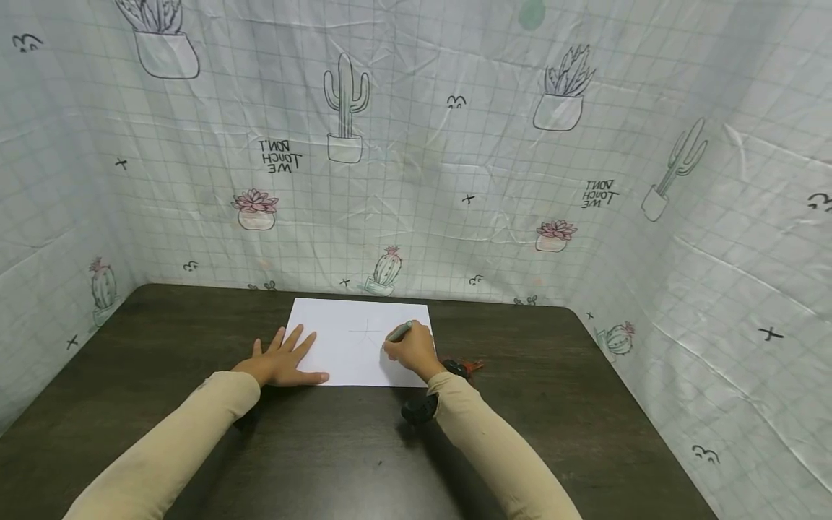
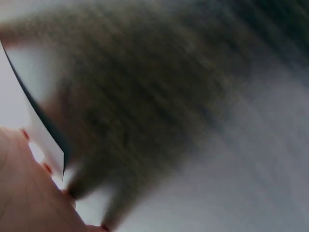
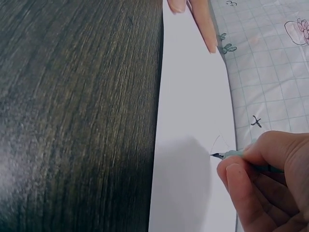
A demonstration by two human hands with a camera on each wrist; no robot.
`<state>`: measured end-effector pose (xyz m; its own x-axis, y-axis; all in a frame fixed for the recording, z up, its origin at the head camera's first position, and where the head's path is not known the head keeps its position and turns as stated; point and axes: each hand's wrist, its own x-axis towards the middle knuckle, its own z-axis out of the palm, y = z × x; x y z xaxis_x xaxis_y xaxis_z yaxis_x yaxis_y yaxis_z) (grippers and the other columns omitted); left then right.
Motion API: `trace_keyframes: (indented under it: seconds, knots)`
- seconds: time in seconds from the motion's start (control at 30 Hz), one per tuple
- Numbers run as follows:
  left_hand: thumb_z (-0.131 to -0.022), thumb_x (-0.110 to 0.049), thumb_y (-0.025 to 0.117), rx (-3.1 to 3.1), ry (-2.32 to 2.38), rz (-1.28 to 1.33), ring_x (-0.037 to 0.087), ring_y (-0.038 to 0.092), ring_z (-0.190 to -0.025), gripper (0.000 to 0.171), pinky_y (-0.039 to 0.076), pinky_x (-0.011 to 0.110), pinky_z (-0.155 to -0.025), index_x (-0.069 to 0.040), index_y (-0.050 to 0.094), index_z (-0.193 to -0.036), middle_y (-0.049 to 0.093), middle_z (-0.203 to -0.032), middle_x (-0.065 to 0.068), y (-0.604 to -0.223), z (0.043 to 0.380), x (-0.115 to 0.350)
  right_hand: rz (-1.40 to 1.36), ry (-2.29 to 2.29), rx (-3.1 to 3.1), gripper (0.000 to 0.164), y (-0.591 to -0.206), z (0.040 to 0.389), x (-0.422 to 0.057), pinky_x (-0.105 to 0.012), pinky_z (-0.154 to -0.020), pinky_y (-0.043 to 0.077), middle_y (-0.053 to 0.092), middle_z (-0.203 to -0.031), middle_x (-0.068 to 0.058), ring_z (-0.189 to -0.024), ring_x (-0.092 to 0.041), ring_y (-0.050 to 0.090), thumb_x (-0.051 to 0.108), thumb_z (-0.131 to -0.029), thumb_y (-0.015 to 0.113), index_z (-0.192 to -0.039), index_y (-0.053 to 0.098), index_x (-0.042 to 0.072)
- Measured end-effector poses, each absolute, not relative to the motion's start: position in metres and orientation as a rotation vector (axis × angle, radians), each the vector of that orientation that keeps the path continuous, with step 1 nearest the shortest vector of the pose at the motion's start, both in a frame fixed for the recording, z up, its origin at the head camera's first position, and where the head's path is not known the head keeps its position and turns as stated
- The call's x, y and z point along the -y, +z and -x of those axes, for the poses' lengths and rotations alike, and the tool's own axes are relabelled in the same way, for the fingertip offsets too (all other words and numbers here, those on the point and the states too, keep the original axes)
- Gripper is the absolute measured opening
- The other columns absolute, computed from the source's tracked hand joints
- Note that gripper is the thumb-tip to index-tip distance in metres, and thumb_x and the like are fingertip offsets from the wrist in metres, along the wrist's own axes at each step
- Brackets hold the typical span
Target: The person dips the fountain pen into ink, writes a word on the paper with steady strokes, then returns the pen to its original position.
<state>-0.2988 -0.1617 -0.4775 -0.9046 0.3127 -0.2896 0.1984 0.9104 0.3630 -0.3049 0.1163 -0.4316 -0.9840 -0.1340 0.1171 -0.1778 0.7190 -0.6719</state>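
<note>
A white sheet of paper (image 1: 351,365) lies on the dark table, with a few thin lines drawn near its middle. My right hand (image 1: 416,350) grips a pale green pen (image 1: 398,332) over the right half of the sheet. In the right wrist view the dark pointed nib of the pen (image 3: 229,154) meets the paper beside a thin drawn line. Fingers spread, my left hand (image 1: 284,362) rests flat on the sheet's left edge and the table. The left wrist view catches part of that palm (image 2: 34,186) next to a paper corner.
The dark wood-grain table (image 1: 325,448) reaches back to a pale grid-printed cloth (image 1: 416,188) with cactus drawings, which hangs behind and at both sides. A small orange-red item (image 1: 473,366) lies on the table beside my right wrist. Black straps and devices sit at the wrists.
</note>
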Motion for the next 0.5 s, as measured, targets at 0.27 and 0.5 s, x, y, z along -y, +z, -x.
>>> trace_keyframes:
  seconds: [0.27,0.5]
  knots:
    - [-0.076,-0.083,0.046,-2.683,0.485,-0.381,0.045,-0.011,-0.144,0.111,-0.012,0.074,-0.101,-0.017,0.007,-0.156,-0.009,-0.160,0.016,-0.452,0.283,0.156,-0.280,1.134,2.840,0.009,-0.433,0.303,-0.118,-0.023,-0.049,0.045,0.068,-0.059,-0.001,-0.050,-0.007,0.060,0.008,-0.080,0.071,-0.072,0.074,0.010]
    - [-0.078,-0.080,0.048,-2.688,0.501,-0.378,0.045,-0.009,-0.144,0.108,-0.011,0.074,-0.101,-0.016,0.010,-0.156,-0.006,-0.160,0.016,-0.447,0.280,0.154,-0.289,1.129,2.829,0.009,-0.432,0.301,-0.120,-0.027,-0.055,0.048,0.068,-0.058,-0.001,-0.051,-0.007,0.061,0.008,-0.080,0.071,-0.073,0.074,0.010]
